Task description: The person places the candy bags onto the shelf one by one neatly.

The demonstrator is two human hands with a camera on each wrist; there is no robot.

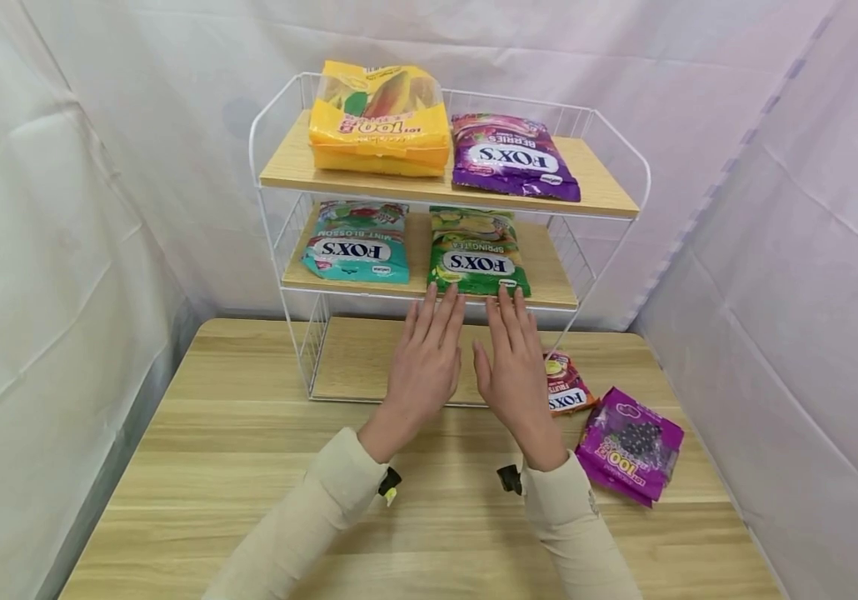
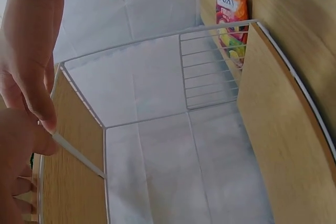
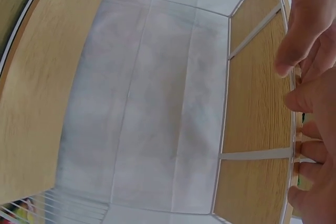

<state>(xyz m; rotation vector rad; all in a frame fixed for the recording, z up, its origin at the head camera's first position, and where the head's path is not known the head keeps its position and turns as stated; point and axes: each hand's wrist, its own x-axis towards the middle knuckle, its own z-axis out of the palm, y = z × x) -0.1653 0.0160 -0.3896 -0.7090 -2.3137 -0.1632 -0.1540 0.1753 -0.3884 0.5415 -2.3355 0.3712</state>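
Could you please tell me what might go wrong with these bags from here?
The green bag lies at the front of the middle shelf by the left hand and right hand, so an outward pull might drop it.
The Berries bag reaches the front of the top shelf, so bumping the rack could dislodge it.

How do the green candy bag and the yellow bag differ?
The green bag lies on the middle shelf, the yellow bag on the top shelf. The green bag looks flatter, the yellow bag plumper. The left hand and right hand are at the green bag's near edge; neither is at the yellow bag. Both bags show upside-down lettering.
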